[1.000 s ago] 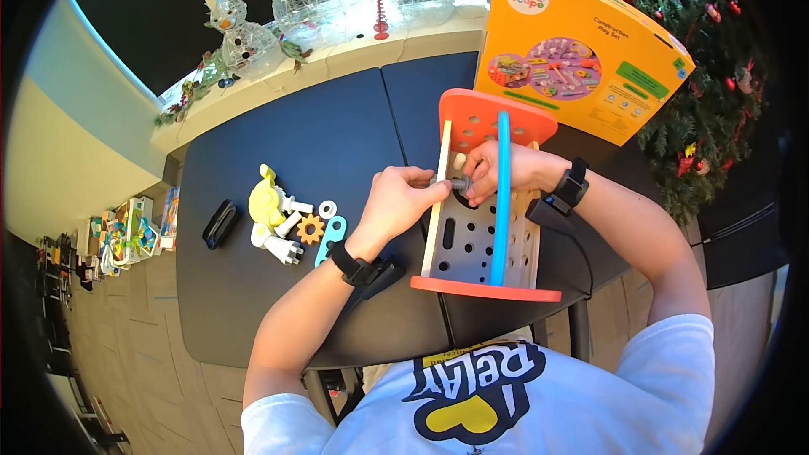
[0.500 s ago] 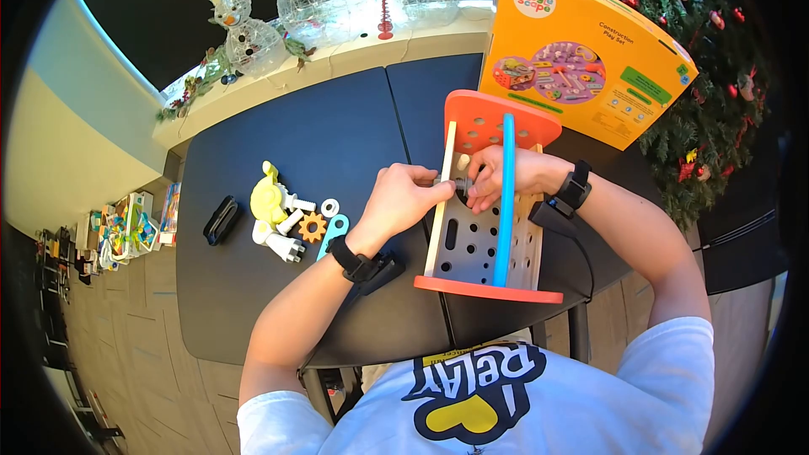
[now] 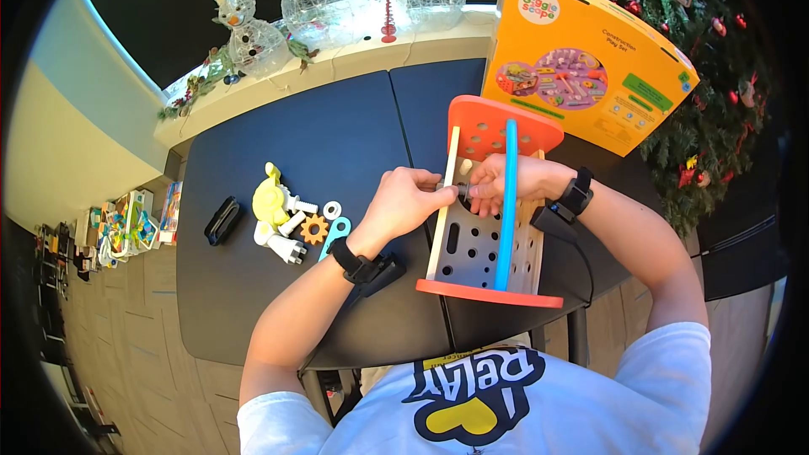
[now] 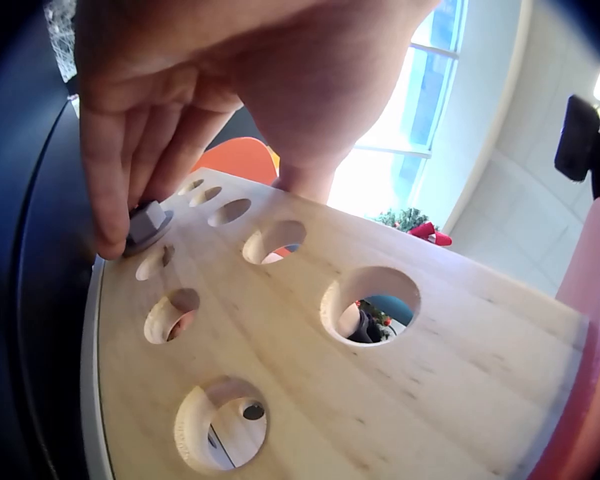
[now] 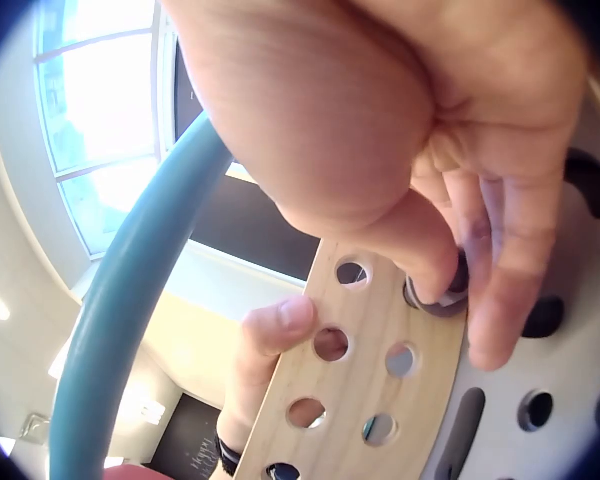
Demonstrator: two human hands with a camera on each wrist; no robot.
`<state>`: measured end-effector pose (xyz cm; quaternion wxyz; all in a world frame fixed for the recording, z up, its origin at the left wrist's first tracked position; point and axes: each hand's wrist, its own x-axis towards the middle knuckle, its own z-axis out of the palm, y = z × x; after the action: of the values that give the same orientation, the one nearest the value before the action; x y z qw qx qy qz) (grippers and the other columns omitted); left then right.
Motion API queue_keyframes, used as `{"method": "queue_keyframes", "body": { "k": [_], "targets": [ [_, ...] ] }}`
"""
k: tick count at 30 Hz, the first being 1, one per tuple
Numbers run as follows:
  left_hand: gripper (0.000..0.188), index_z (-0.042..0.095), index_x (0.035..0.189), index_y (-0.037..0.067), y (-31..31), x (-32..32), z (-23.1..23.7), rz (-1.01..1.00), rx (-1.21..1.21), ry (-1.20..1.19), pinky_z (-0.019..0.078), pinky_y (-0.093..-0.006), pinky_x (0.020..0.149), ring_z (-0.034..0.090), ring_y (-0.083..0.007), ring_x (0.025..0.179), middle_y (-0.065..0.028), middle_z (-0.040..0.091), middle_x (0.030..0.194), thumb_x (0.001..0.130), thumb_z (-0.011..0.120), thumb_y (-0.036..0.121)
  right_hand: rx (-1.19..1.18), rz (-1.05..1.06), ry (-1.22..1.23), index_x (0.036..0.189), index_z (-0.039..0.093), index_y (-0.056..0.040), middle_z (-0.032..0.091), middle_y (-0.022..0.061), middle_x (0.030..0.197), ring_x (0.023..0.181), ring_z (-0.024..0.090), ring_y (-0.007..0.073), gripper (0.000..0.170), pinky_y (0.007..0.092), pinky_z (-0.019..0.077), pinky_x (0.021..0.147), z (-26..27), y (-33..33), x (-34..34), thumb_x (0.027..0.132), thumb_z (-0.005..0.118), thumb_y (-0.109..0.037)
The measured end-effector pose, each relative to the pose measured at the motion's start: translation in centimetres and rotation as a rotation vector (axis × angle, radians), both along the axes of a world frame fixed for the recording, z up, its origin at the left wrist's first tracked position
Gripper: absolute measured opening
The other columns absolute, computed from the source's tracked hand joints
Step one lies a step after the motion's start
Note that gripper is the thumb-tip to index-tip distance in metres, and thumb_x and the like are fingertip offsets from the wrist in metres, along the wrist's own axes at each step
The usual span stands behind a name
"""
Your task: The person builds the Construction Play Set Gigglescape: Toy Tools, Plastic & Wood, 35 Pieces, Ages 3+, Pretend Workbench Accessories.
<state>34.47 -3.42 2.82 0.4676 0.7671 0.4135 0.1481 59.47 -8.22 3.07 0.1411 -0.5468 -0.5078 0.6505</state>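
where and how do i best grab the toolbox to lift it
Likely by the middle of the blue handle, from above: the rounded bar spans the open toolbox end to end and passes over the right hand, so fingers should fit underneath.

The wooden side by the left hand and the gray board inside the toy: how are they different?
The wooden side is tan; the gray board is gray. The wooden side stands like a wall, but the gray board lies like a floor. The wooden side shows only round holes; the gray board has a long slot too. Both have holes.
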Motion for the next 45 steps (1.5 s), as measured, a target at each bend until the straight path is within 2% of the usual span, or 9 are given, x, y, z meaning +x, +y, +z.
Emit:
{"method": "queue_keyframes", "body": {
  "k": [3, 6, 12, 18, 21, 27, 30, 36, 45],
  "targets": [
    [0.047, 0.079, 0.117, -0.002, 0.0, -0.1, 0.4, -0.013, -0.012, 0.005, 0.0579, -0.0346, 0.091, 0.078, -0.0229, 0.096, -0.0182, 0.081, 0.101, 0.088, 0.077, 0.035, 0.049, -0.138, -0.059, 0.111, 0.065, 0.0115, 0.078, 0.0188, 0.101, 0.088, 0.076, 0.02, 0.03, 0.0306, 0.0599, 0.074, 2.0, -1.0, -1.2, 0.098, 0.075, -0.014],
    [0.048, 0.079, 0.118, -0.003, -0.1, -0.1, 0.6, -0.017, -0.025, 0.001, 0.0579, -0.0346, 0.091, 0.078, -0.0229, 0.097, -0.0185, 0.081, 0.102, 0.088, 0.078, 0.035, 0.082, -0.04, -0.103, 0.109, 0.067, 0.0107, 0.078, 0.0177, 0.101, 0.086, 0.074, 0.0181, 0.026, 0.0303, 0.059, 0.073, 1.7, -0.8, -0.8, 0.1, 0.073, -0.013],
    [0.049, 0.078, 0.119, -0.003, 0.0, -0.1, 0.0, -0.006, -0.011, -0.008, 0.0578, -0.0342, 0.091, 0.078, -0.0222, 0.096, -0.0186, 0.081, 0.102, 0.088, 0.078, 0.035, 0.022, -0.028, -0.023, 0.123, 0.063, 0.0096, 0.078, 0.0173, 0.101, 0.078, 0.072, 0.0166, 0.035, 0.0264, 0.0558, 0.067, 0.2, -0.2, -0.2, 0.098, 0.073, -0.013],
    [0.048, 0.079, 0.118, -0.002, -0.1, -0.2, 0.8, -0.029, -0.026, 0.0, 0.0577, -0.0337, 0.089, 0.077, -0.0206, 0.093, -0.0171, 0.081, 0.099, 0.088, 0.078, 0.035, 0.039, -0.163, -0.087, 0.121, 0.062, 0.0086, 0.075, 0.0148, 0.093, 0.074, 0.07, 0.016, 0.039, 0.0258, 0.0501, 0.057, 0.9, -0.6, -0.8, 0.097, 0.077, -0.017],
    [0.047, 0.079, 0.118, -0.002, 0.0, -0.1, 0.2, -0.015, -0.009, -0.001, 0.0576, -0.0333, 0.088, 0.077, -0.02, 0.092, -0.0166, 0.081, 0.098, 0.088, 0.078, 0.035, 0.106, -0.042, -0.087, 0.12, 0.061, 0.0081, 0.073, 0.013, 0.09, 0.07, 0.067, 0.0149, 0.04, 0.026, 0.0471, 0.055, 1.3, -0.6, -0.7, 0.094, 0.079, -0.018],
    [0.047, 0.079, 0.118, -0.002, -0.1, -0.1, 0.1, -0.007, -0.009, -0.011, 0.0576, -0.0332, 0.088, 0.077, -0.0195, 0.092, -0.0166, 0.081, 0.099, 0.088, 0.078, 0.035, 0.078, 0.082, -0.162, 0.121, 0.063, 0.0025, 0.071, 0.0087, 0.089, 0.07, 0.066, 0.0137, 0.03, 0.0269, 0.0487, 0.056, 0.0, 0.2, -0.1, 0.105, 0.064, -0.023],
    [0.048, 0.079, 0.118, -0.002, -0.1, -0.1, 0.0, -0.007, -0.007, -0.009, 0.0576, -0.0331, 0.089, 0.077, -0.0193, 0.093, -0.0165, 0.081, 0.1, 0.089, 0.078, 0.035, 0.04, -0.171, -0.132, 0.119, 0.064, -0.0004, 0.071, 0.007, 0.088, 0.07, 0.066, 0.013, 0.028, 0.0274, 0.0488, 0.056, -0.3, 0.0, -0.6, 0.11, 0.055, -0.025],
    [0.048, 0.079, 0.119, -0.002, -0.2, -0.1, -0.3, -0.002, -0.011, -0.024, 0.0576, -0.0331, 0.089, 0.077, -0.0195, 0.093, -0.0165, 0.081, 0.1, 0.089, 0.078, 0.036, 0.059, -0.244, -0.071, 0.115, 0.064, -0.0005, 0.072, 0.0083, 0.09, 0.071, 0.072, 0.0142, 0.029, 0.0256, 0.0503, 0.057, 0.7, -0.4, -1.1, 0.109, 0.058, -0.028],
    [0.047, 0.079, 0.119, -0.002, -0.2, 0.0, -0.1, 0.001, -0.018, -0.018, 0.0574, -0.0333, 0.089, 0.077, -0.0198, 0.092, -0.0165, 0.081, 0.1, 0.089, 0.077, 0.035, -0.001, -0.099, -0.083, 0.124, 0.067, 0.0047, 0.077, 0.0164, 0.096, 0.071, 0.073, 0.0167, 0.049, 0.0281, 0.0548, 0.06, 0.6, 0.0, -0.8, 0.109, 0.061, -0.041]
  ]
}}
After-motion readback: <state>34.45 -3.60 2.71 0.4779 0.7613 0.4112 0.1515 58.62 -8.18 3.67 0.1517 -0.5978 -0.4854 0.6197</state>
